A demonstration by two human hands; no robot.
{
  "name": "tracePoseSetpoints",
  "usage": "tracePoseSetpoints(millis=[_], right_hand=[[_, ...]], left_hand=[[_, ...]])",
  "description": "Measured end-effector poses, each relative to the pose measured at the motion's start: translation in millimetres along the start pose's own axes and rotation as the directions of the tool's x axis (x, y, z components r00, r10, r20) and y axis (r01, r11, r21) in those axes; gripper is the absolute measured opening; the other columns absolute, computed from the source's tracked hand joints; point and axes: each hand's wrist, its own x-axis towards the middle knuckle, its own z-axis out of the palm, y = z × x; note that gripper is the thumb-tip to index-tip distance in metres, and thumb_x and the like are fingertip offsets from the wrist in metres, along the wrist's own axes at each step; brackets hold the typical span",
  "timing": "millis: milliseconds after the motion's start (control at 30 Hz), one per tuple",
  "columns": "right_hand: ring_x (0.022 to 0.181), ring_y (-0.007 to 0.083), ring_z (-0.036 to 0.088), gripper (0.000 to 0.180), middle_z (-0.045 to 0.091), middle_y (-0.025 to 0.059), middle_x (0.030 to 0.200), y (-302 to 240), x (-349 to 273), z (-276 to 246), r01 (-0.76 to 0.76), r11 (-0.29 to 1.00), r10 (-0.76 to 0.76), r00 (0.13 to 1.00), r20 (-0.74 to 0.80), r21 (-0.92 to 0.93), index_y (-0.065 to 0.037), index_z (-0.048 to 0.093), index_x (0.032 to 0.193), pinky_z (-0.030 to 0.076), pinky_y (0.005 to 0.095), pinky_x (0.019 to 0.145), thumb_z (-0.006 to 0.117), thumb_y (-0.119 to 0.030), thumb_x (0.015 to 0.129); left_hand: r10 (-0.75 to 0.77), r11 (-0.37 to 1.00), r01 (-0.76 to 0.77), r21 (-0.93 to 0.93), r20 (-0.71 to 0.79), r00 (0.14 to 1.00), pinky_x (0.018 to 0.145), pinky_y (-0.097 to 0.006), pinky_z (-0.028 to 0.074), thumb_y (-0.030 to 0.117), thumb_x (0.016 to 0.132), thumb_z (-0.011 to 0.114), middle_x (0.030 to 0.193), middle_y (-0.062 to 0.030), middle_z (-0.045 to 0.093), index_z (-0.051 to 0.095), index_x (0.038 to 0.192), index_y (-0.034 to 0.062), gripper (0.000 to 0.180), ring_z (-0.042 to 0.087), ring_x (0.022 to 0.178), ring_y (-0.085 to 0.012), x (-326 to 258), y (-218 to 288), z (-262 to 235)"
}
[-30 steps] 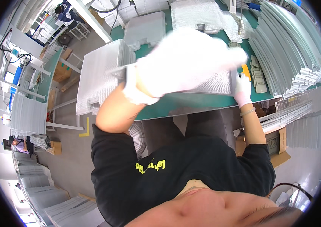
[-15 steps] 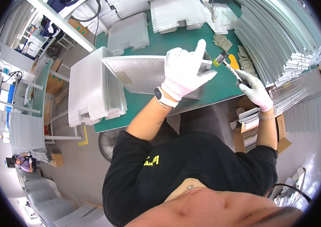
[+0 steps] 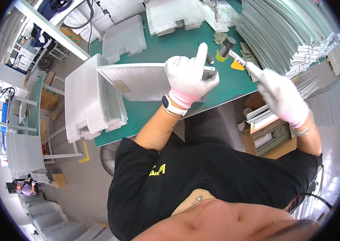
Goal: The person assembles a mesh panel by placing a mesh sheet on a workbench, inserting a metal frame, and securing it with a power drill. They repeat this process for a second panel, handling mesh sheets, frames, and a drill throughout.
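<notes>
Pulled the R hand [image 3: 285,98] out twd 3 o'clock since half a sec ago and raised the hammer [image 3: 237,58] w/ it! Gripping the handle in that R fist, a bit blurry. Aiming the dark head up twd 10 o'clock from the fist, above the green table [image 3: 160,50], w/ the yellow-green face down twd 7.

Over at 9 o'clock from there, clamping the framed panel [image 3: 144,78] w/ the gloved L hand [image 3: 186,78], nr the panel's 3 o'clock end. Curling most fingers in, sticking the index up twd 1, poking the thumb twd 3; can't tell how far round the rim. Propping the panel on edge on the table, w/ the silvery side twd 6.

Got a sheet stack [image 3: 85,96] just beside it at 9, another pile [image 3: 123,38] farther back at 11. Also got a dark-handled tool [image 3: 210,60] at 1–2 from the L hand, plus an orange-yellow piece [image 3: 238,65] nr the hammer.
</notes>
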Motion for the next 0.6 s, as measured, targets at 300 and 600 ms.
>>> tracePoseSetpoints(millis=[300,600], right_hand=[[0.082,0.0289,0.063,0.056,0.064,0.0169,0.102,-2.0,-20.4,18.0,0.102,0.992,-0.07,0.933,-0.353,0.073,-0.001,0.045,0.143,0.052,0.0363,0.077,0.054,0.003,0.088],[0.11,0.0335,0.061,0.059,0.064,0.0187,0.117,72.6,-0.7,150.1,-0.239,0.927,0.262,0.964,-0.044,0.287,-0.013,0.048,0.144,0.047,0.0385,0.097,0.053,-0.003,0.086]], left_hand=[[0.073,0.997,-0.073,0.0,-0.05,0.996,0.058,-0.034,0.041,0.032,0.058,0.079,0.057,-0.0001,0.043,0.067,0.113,-0.0017,0.066,0.045,0.053,-0.0187,-2.4,3.5,-3.4],[0.182,0.982,-0.184,-0.034,-0.067,0.981,0.062,-0.034,0.038,0.029,0.062,0.076,0.062,0.0036,0.046,0.07,0.092,0.0168,0.033,0.048,0.057,-0.0159,-21.2,6.9,-22.4]])
